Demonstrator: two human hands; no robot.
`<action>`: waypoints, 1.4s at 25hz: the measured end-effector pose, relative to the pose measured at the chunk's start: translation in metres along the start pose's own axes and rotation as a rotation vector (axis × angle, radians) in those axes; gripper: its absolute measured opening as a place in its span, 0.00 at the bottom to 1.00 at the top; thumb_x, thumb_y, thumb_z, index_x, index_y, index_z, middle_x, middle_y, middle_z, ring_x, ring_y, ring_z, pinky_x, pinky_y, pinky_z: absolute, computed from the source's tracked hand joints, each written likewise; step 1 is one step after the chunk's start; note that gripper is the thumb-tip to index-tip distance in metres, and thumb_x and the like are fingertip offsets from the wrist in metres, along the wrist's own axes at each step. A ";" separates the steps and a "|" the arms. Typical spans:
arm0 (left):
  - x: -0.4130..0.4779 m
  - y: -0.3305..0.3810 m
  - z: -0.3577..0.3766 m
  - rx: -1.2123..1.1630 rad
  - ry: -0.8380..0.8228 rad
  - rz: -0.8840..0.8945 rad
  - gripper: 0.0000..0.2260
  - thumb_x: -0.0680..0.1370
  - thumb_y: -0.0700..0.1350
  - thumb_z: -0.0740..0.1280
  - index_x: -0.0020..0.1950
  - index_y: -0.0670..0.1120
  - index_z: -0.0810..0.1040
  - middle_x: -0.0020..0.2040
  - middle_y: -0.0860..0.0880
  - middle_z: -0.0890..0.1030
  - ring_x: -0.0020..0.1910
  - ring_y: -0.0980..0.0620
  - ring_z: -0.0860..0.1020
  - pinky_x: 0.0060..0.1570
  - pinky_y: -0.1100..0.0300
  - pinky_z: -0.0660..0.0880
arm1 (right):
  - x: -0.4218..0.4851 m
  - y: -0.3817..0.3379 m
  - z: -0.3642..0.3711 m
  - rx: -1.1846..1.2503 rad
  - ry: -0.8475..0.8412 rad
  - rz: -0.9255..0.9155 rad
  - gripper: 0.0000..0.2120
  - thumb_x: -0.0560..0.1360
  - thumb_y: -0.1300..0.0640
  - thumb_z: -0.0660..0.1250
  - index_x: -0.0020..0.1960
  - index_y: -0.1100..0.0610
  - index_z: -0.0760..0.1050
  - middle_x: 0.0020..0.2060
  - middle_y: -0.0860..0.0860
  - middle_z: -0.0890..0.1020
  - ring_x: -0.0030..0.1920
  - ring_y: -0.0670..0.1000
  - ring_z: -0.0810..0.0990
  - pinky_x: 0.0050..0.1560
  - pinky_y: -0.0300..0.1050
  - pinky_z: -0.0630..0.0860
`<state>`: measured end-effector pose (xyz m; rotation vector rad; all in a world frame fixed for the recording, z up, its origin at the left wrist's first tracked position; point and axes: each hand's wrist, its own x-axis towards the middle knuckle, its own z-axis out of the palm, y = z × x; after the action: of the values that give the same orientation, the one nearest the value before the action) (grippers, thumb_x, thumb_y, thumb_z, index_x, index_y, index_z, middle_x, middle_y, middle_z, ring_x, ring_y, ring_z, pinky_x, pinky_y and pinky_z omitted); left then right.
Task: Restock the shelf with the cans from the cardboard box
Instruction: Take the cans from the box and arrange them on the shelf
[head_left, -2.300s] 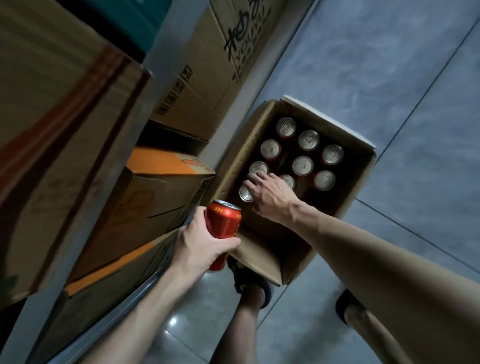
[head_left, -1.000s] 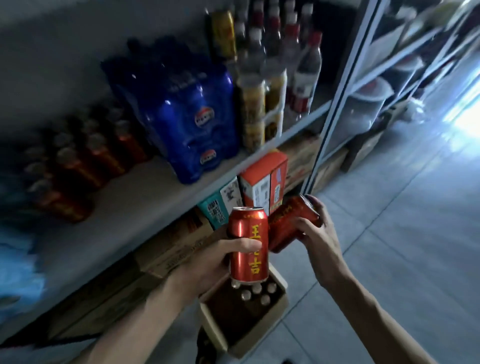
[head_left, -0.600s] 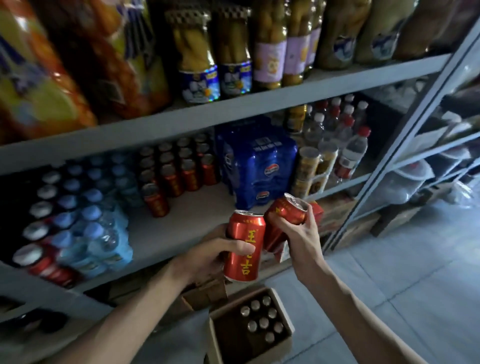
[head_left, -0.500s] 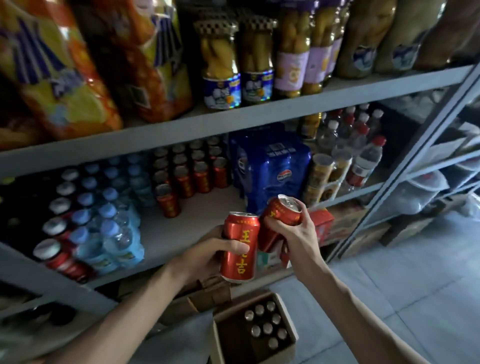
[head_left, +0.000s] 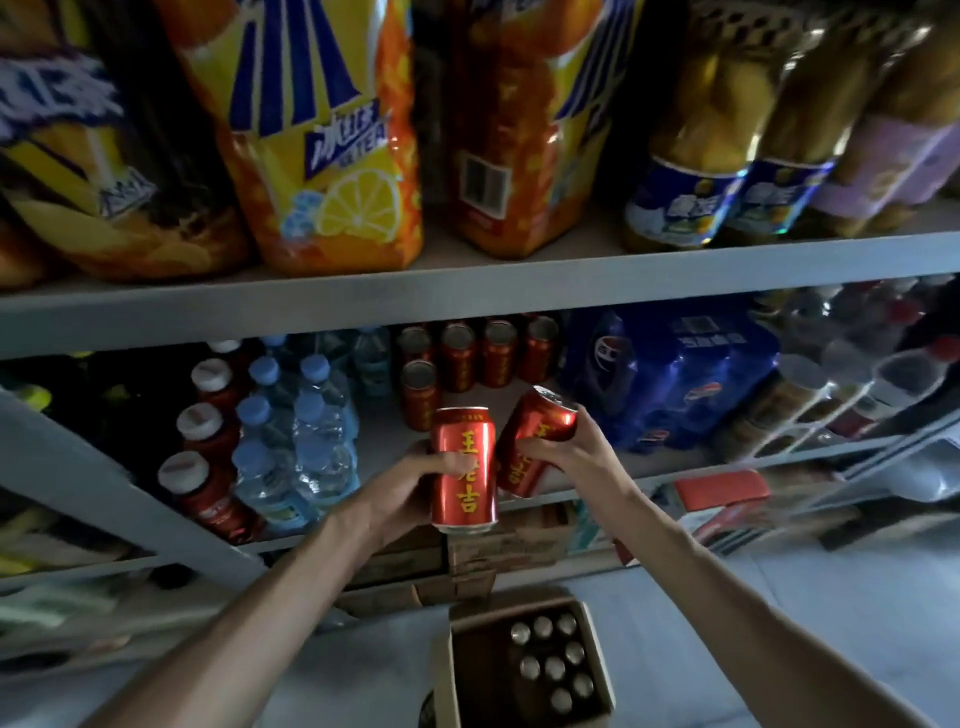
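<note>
Left hand (head_left: 402, 488) gripped an upright can (head_left: 464, 467), right hand (head_left: 579, 457) a tilted can (head_left: 535, 436), both at the front edge of the shelf (head_left: 383, 441); set down tilted, the latter could have toppled the stocked row (head_left: 457, 358) behind.

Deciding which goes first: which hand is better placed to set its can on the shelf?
Probably right. The right hand holds its tilted can higher, near the bare shelf beside the stocked cans; the left hand holds its upright can lower, at the shelf edge.
</note>
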<state>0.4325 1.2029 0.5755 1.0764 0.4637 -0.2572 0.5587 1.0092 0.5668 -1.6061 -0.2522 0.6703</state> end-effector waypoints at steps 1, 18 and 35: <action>0.001 0.001 -0.005 0.013 0.025 0.009 0.33 0.58 0.48 0.80 0.60 0.50 0.74 0.50 0.47 0.86 0.51 0.46 0.84 0.47 0.51 0.81 | 0.009 0.003 0.003 -0.026 -0.022 0.008 0.31 0.64 0.58 0.81 0.62 0.50 0.72 0.51 0.50 0.84 0.53 0.47 0.83 0.51 0.42 0.77; 0.034 -0.028 -0.021 0.162 0.437 0.183 0.31 0.62 0.45 0.80 0.62 0.55 0.73 0.57 0.52 0.82 0.57 0.52 0.78 0.52 0.58 0.73 | 0.118 0.033 0.042 -0.318 -0.063 -0.146 0.43 0.59 0.57 0.82 0.65 0.33 0.65 0.58 0.37 0.79 0.57 0.31 0.77 0.56 0.36 0.75; 0.052 -0.049 -0.049 0.260 0.584 0.265 0.31 0.60 0.36 0.81 0.55 0.58 0.74 0.55 0.53 0.82 0.56 0.54 0.79 0.52 0.60 0.73 | 0.135 0.066 0.067 -0.391 -0.016 -0.207 0.35 0.64 0.49 0.78 0.68 0.47 0.68 0.63 0.45 0.79 0.63 0.47 0.77 0.62 0.53 0.76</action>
<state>0.4460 1.2246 0.4925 1.4557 0.8135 0.2492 0.6159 1.1256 0.4655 -1.9129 -0.5814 0.4934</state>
